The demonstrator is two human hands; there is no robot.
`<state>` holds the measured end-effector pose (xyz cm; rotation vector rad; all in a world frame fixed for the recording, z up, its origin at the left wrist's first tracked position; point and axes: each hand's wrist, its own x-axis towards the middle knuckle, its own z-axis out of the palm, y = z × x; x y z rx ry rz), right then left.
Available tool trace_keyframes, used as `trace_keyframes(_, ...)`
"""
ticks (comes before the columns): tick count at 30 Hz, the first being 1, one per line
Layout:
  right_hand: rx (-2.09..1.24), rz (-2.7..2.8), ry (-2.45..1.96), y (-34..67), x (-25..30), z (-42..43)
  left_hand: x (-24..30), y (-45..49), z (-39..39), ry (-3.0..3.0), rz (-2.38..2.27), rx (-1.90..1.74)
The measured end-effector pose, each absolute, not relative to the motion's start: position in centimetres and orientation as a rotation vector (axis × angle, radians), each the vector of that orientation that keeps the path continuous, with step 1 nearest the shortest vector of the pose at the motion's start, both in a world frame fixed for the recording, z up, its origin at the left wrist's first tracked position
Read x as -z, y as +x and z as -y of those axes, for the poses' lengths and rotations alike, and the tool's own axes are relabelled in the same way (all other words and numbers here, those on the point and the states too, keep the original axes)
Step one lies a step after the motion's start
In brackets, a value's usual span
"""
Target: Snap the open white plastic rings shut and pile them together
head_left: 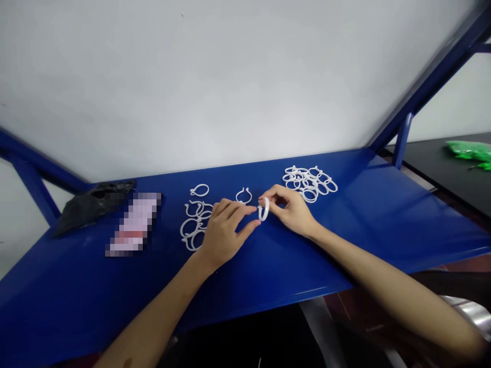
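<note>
Both hands meet over a blue metal shelf [345,240]. My right hand [291,209] pinches a small white plastic ring [264,209] between thumb and fingers. My left hand [224,230] reaches in from the left, its thumb and forefinger closing on the same ring. Under and beside the left hand lies a loose group of white rings [195,225]. One open ring [244,195] lies alone just behind the hands. A denser pile of white rings [310,183] sits behind the right hand.
A crumpled black bag [94,202] lies at the back left, with a blurred pinkish packet [134,222] beside it. A white wall rises behind the shelf. Blue frame struts [402,138] stand at the right; a green bag [470,152] lies on a dark table beyond.
</note>
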<state>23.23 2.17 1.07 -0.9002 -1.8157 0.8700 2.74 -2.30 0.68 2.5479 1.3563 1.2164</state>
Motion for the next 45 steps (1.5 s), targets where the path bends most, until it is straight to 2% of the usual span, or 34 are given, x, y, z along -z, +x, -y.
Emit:
trace_keyframes(9, -1.094, 1.672, -0.803, 22.9, -0.7, -1.5, -1.0, 3.2, 2.4, 2.052, -1.445, -1.264)
trace_keyframes(16, -0.945, 1.880, -0.745, 22.7, -1.1, -1.2, -0.9, 3.1, 2.2, 1.599, -1.383, -1.224)
trace_keyframes(24, -1.053, 1.874, -0.798, 22.4, -0.8, -0.5, -0.5, 3.0, 2.1, 1.531, -1.327, -1.419)
trace_keyframes(35, -0.567, 2.099, -0.638, 22.3, -0.4, 0.1, -0.7, 3.7, 2.9, 1.880, -1.352, -1.588)
trace_keyframes(45, -0.195, 2.318, -0.832, 22.0, 0.6, 0.3, -1.0, 3.8, 3.0, 2.103, -1.411, -1.663)
